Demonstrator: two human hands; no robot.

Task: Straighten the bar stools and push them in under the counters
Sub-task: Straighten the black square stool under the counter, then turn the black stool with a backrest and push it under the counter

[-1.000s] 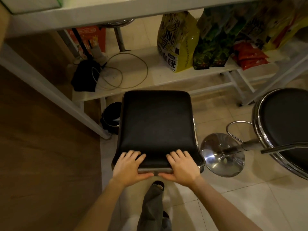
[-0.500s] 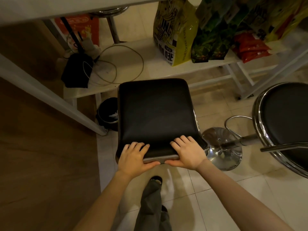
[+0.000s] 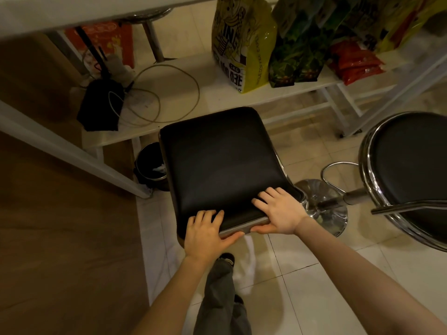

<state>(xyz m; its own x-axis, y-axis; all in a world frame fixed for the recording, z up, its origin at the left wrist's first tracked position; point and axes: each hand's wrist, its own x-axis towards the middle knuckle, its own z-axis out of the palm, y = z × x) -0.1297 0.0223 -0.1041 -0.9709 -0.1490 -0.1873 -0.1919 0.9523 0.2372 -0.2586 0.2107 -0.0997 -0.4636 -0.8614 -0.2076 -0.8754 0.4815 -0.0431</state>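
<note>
A black square-seated bar stool (image 3: pixel 222 163) stands in front of the white counter (image 3: pixel 60 15), its far edge near the low white shelf (image 3: pixel 183 110). My left hand (image 3: pixel 205 235) grips the seat's near edge at the left, fingers on top and thumb under the metal rim. My right hand (image 3: pixel 280 211) grips the same edge at the right. The seat is turned slightly, near edge angled to the right. A second stool with a round black seat and chrome rim (image 3: pixel 411 175) stands at the right, its chrome base (image 3: pixel 321 204) beside the first stool.
The shelf carries a yellow bag (image 3: pixel 242 42), green bags (image 3: pixel 297 49), red packets (image 3: pixel 355 61), a black device (image 3: pixel 101 105) and looped cables. A small black bin (image 3: pixel 150 165) sits under the shelf at the left. A wooden panel (image 3: pixel 60 213) fills the left. My leg (image 3: pixel 220 298) is below the stool.
The stool's seat has swung so that its near edge points more to the right, and both hands have moved with it. The view has shifted slightly.
</note>
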